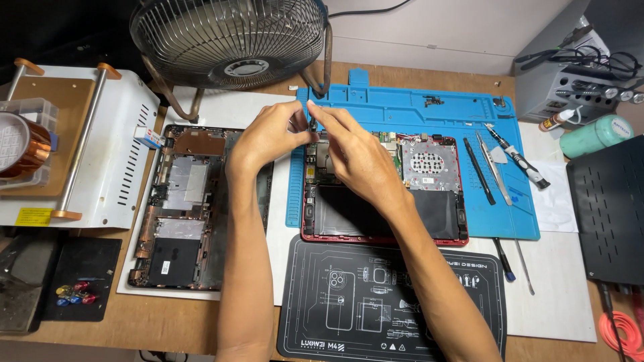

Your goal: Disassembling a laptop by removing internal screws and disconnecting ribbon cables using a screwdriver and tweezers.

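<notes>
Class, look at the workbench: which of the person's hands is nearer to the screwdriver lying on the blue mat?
Right. The right hand rests over the opened red laptop, on the side towards the screwdriver. The left hand is farther away, by the blue mat's opposite edge.

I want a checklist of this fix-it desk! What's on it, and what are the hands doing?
Surface: wooden table, with a blue mat and a black mat.
Job's things: opened red device on the blue mat; both hands pinch a tiny part above its top edge.
Clutter: opened case half, screwdrivers, tape roll, green cylinder.
Grips: left hand and right hand meet fingertip to fingertip.
Cables: orange coil at the right corner.
Surroundings: metal fan behind, white machine left.
</notes>
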